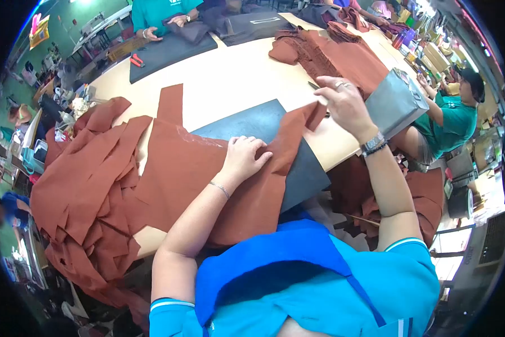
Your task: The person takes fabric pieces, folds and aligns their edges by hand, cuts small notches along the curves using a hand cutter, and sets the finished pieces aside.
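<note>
One rust-brown piece [185, 163], lying partly over a dark board [238, 121] on the counter [218, 73]. Left hand [247, 157]: resting on it, fingers open. Right hand [344, 102]: raised near its folded end, fingers bent, grip unclear.

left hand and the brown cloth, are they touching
Touching. The head view shows the left hand resting palm down on the brown cloth, with no gap visible between them.
</note>
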Demonstrator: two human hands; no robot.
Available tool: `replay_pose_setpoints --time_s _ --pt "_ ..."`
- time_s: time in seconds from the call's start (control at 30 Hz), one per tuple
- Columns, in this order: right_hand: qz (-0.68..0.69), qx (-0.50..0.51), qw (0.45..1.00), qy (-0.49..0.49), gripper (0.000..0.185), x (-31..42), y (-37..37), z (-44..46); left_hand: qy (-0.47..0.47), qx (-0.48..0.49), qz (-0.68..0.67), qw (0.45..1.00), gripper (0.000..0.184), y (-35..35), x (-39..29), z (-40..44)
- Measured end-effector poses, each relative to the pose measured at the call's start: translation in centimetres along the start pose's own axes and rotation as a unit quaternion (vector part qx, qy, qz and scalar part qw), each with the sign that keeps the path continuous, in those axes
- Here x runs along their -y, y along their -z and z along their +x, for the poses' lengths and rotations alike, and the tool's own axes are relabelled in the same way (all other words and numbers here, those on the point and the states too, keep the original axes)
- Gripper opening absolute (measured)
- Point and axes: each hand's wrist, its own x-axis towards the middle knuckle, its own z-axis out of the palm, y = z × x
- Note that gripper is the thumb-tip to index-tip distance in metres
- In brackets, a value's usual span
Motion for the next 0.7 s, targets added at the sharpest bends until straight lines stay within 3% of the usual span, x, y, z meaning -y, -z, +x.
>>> replay_pose_setpoints --time_s 0.1,0.13,0.17,0.2,0.27,0.47,0.7 --pt "0.229 0.192 0.953 -0.042 0.03 3.3 -2.6 -0.3 0.005 -0.011 0.027 1.0 0.025 -0.3 -0.1 -0.2" --pt "0.259 0.186 0.947 0.023 0.032 4.4 -4.8 -0.2 0.001 -0.015 0.04 0.999 0.025 -0.3 -0.1 -0.2" --pt "0.304 0.26 0.916 -0.03 0.035 5.3 -5.5 -0.8 0.003 -0.012 0.04 0.999 0.025 -0.3 -0.1 -0.2" --pt "0.306 0.258 0.917 0.005 0.037 6.0 -6.6 -0.9 0.005 -0.008 0.04 0.999 0.025 -0.3 -0.1 -0.2" --pt "0.289 0.365 0.885 -0.016 0.032 6.2 -7.8 -0.8 0.005 -0.009 0.035 0.999 0.024 -0.3 0.0 -0.2" --pt "0.296 0.283 0.912 0.024 0.015 5.2 -9.9 -2.5 0.02 0.01 0.038 0.999 0.016 0.0 0.3 -0.4" --pt "0.231 0.187 0.951 0.089 0.02 5.1 -10.5 -5.5 -0.056 0.012 0.109 0.992 0.02 1.1 2.2 -0.8"
